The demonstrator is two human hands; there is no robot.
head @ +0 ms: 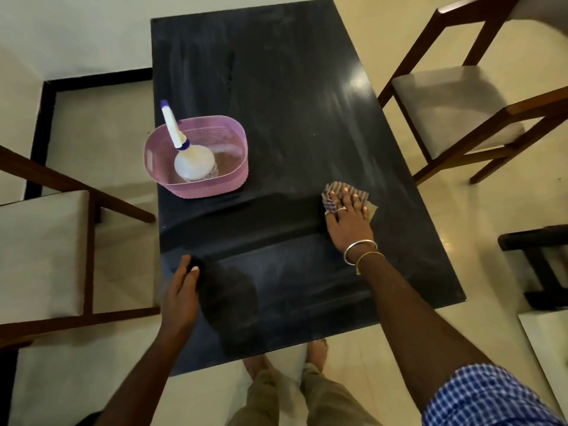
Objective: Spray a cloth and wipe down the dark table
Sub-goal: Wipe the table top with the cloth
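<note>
The dark table fills the middle of the view, dusty at the far end and with a darker wiped band across the near part. My right hand presses a checked cloth flat on the table near its right edge, fingers spread over it. My left hand rests on the table's left edge, thumb on top and fingers over the side. A white spray bottle with a blue-tipped nozzle stands tilted in a pink basket on the left part of the table.
A wooden chair with a pale seat stands at the right, and another chair at the left, both close to the table. A dark piece of furniture is at the right edge. My feet are at the near table edge.
</note>
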